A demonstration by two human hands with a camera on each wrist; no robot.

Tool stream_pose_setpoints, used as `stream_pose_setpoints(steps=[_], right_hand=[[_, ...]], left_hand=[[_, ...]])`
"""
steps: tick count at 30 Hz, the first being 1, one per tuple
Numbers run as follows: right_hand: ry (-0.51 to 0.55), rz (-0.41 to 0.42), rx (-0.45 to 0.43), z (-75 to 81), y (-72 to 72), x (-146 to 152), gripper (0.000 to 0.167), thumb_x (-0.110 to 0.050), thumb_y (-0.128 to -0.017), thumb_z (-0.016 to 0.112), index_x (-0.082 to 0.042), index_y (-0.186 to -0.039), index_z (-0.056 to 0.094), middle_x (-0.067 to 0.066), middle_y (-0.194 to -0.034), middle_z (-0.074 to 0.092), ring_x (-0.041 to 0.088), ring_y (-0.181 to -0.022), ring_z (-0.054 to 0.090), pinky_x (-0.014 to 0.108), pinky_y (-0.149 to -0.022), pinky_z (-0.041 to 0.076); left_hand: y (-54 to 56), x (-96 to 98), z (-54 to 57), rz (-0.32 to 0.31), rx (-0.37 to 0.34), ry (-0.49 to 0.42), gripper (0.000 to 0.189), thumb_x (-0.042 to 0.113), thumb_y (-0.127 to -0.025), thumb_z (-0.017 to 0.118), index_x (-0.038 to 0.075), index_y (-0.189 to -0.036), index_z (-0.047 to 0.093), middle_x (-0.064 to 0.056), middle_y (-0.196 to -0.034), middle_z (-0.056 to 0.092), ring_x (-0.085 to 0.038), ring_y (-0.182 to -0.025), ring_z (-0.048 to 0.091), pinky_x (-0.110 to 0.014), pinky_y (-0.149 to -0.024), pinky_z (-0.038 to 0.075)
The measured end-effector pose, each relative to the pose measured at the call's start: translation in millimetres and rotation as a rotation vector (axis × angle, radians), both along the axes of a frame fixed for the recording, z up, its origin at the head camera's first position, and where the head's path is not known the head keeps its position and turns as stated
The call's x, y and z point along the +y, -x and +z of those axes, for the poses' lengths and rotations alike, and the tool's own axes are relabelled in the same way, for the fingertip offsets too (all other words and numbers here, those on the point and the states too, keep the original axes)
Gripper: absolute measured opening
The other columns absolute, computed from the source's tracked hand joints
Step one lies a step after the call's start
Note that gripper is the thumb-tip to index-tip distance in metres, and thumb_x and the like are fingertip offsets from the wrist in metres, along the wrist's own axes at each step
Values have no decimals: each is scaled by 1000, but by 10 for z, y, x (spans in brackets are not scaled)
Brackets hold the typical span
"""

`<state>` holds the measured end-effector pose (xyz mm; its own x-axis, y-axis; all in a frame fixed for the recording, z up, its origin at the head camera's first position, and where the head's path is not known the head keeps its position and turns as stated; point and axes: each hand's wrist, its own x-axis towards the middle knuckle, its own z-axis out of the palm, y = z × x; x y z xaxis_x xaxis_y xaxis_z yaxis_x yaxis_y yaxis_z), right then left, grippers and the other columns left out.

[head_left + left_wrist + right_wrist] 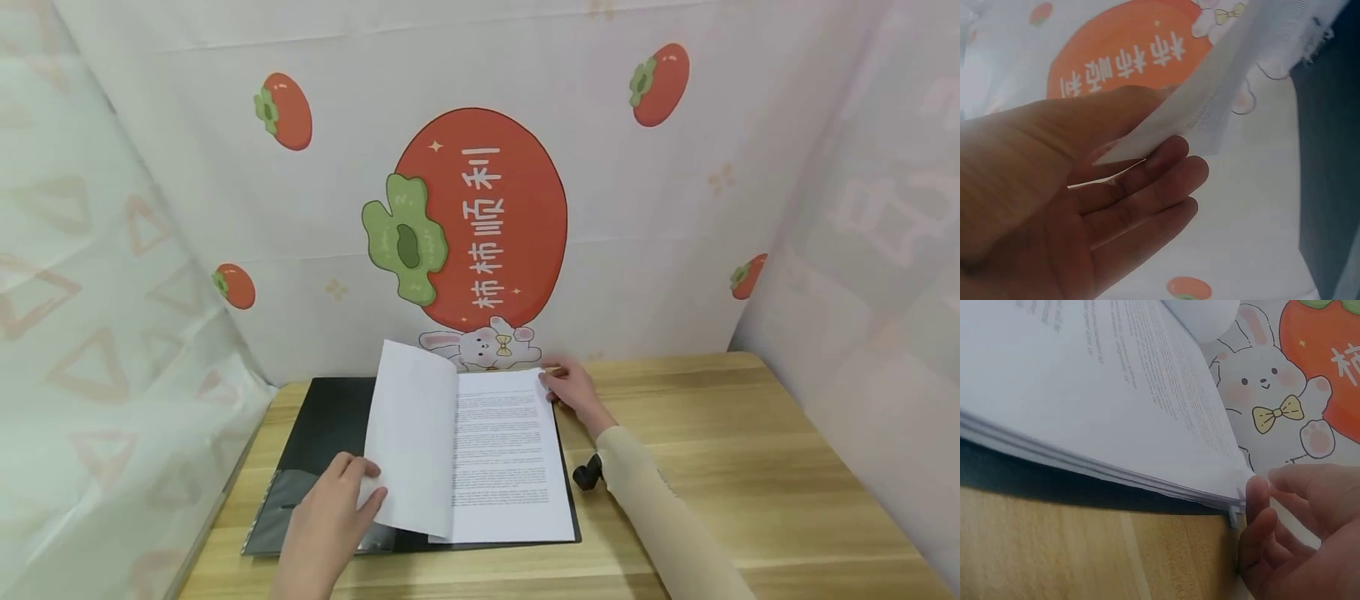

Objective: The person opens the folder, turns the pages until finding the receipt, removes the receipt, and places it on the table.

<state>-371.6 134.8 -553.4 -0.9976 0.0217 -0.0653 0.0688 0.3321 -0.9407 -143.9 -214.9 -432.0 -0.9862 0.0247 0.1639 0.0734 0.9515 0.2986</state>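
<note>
Head view: a black folder (322, 433) lies open on the wooden table (750, 467), low in the centre of the frame, with a stack of printed sheets (510, 467) on its right half. The left hand (330, 517) pinches the lower edge of one lifted sheet (412, 433), thumb over and fingers under, so the page stands curved above the stack. The right hand (573, 392) touches the stack's far right corner with its fingertips. To turn the page well, I judge the left hand should carry it in a soft arc without creasing it, while the right keeps the stack square in the folder.

Left wrist view: the sheet's thin white corner (1191, 125) rests across the fingers (1154, 181) in mid-frame; the fingers lie nearly straight beneath it and the thumb is hard to make out. The paper looks light and limp.

Right wrist view: the stack's layered edges (1116, 469) run from the left edge to the lower right, crisp and flat, over the dark folder and pale wood grain. The fingertips (1257, 494) are gently curled against the corner, touching and not clamping it. Behind hangs a smooth printed cloth with a rabbit (1272, 400).
</note>
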Motion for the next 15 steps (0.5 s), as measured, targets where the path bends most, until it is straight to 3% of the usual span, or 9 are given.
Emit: stream_pose_setpoints(steps=[4,10,15], right_hand=[[29,-33,24,-11,-2,-28,34,-17,-101,69,-1,-131,66,19,-113,67,15,-63,63,27,-55,47],[30,-68,53,-27,11,-40,35,-16,-101,69,-3,-133,64,20,-112,68,18,-64,62,27,-54,47],[28,-64,85,-27,34,-56,36,-15,-101,68,-2,-135,63,22,-115,69,22,-79,63,26,-59,51]], left_hand=[[-13,-110,-107,55,-46,-8,24,15,-87,88,6,-103,72,-9,-104,65,-20,-73,64,-43,-62,56],[44,-242,-259,98,-82,-16,24,13,-87,86,4,-103,71,-14,-106,65,-24,-76,66,-48,-65,56],[91,-344,-384,112,-143,-25,23,13,-88,85,4,-103,71,-16,-107,65,-29,-82,68,-53,-69,57]])
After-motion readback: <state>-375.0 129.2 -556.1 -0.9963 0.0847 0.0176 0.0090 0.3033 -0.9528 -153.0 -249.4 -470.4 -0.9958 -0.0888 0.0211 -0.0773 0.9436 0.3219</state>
